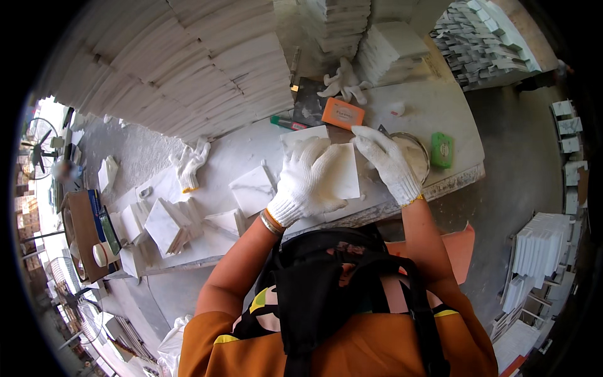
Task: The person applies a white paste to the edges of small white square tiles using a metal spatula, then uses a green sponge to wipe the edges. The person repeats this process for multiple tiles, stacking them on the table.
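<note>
My left hand [304, 179], in a white knitted glove, is closed over a square white tile [347, 173], its thumb lying apart along the lower side. Behind the fingers shows the corner of another pale tile [304, 134]. My right hand [389, 164], gloved too, has its fingers stretched out toward the tile's upper right corner; I cannot tell whether they touch it. Beside that hand is a round metal-rimmed dish [428, 157], partly hidden. An orange box [343, 114] lies just beyond its fingertips.
A green box [441, 150] stands right of the dish. Spare white gloves [344, 80] lie at the back, another glove [190, 164] at left. Loose marbled tiles [167, 227] stand on the left of the table [457, 113]. Tall tile stacks [188, 69] rise behind.
</note>
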`<action>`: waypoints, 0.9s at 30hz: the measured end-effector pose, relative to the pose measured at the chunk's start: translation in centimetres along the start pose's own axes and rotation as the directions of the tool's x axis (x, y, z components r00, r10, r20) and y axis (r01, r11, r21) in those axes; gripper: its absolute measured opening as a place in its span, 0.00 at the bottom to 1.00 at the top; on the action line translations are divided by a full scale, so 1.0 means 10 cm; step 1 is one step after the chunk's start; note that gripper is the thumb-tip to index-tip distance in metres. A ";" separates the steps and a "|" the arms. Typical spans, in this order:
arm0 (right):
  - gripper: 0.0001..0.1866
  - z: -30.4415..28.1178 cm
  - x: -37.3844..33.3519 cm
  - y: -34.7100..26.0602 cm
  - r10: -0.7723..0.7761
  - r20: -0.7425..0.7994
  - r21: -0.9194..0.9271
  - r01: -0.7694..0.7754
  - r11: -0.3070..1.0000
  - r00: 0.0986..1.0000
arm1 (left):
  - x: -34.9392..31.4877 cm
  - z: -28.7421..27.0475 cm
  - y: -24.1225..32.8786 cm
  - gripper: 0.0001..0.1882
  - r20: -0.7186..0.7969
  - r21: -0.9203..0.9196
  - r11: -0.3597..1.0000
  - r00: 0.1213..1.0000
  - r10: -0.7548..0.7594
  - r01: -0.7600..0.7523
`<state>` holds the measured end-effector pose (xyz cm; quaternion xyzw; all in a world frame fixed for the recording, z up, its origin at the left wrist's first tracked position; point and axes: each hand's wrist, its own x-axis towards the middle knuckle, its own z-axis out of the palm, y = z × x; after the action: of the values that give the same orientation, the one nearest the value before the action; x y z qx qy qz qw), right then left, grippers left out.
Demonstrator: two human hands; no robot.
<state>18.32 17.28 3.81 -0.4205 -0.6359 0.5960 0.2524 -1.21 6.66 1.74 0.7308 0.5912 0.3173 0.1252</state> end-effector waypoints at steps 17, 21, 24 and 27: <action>0.23 0.39 -0.58 0.04 0.102 0.167 0.099 -0.119 0.988 0.981 | -0.25 -0.24 -0.19 0.50 -0.218 -0.056 0.998 0.975 -0.033 0.021; 0.23 0.33 -0.38 0.03 0.268 0.083 0.290 -0.280 0.915 0.960 | -0.25 -0.27 -0.13 0.51 -0.217 -0.085 0.996 0.976 -0.010 -0.008; 0.23 0.44 -0.19 -0.01 0.136 0.122 0.463 -0.177 0.868 0.983 | -0.24 -0.23 -0.09 0.52 -0.251 -0.103 0.989 0.965 0.078 -0.107; 0.22 0.48 -0.07 0.10 0.164 0.162 0.586 -0.229 0.778 0.973 | -0.24 -0.24 -0.04 0.53 -0.257 -0.082 0.988 0.960 0.108 -0.133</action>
<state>14.96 13.99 2.21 -0.3520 -0.3788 0.8101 0.2764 -3.18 4.08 2.61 0.7124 0.5401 0.4432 0.0655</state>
